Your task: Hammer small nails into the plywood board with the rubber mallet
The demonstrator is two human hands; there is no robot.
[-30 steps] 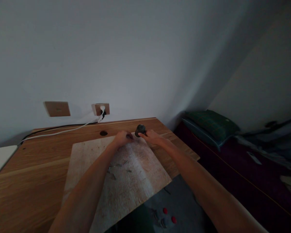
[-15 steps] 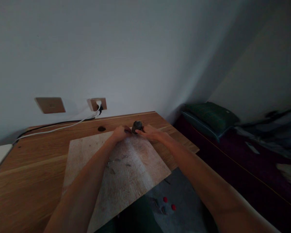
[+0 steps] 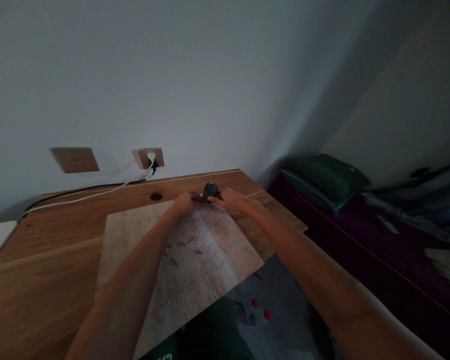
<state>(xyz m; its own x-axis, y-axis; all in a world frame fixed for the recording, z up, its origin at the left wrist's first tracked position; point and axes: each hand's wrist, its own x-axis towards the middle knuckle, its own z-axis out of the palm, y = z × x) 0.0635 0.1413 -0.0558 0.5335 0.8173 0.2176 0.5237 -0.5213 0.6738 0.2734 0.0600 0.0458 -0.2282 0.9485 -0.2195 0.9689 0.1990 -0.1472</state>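
My right hand (image 3: 230, 198) is closed on a dark round object (image 3: 210, 190), its thumb along the near side; the exact kind is not clear in the dim light. Close by on the left, my left hand (image 3: 186, 201) has its fingers drawn together at the far edge of a pale wooden board (image 3: 213, 260). What those fingers hold, if anything, is hidden. Several small thin pieces (image 3: 173, 261) lie loose on the board between my forearms, too small to name.
The board rests on a wooden table (image 3: 52, 240) and overhangs its near edge. White and black cables run to a wall socket (image 3: 150, 158). A round hole (image 3: 156, 196) opens in the tabletop. Green pillows (image 3: 326, 175) lie to the right. Red round items (image 3: 267, 314) are below.
The dark round object and my right hand sit slightly higher in the picture. The whole view has shifted slightly. Both hands keep about the same place at the board's far edge.
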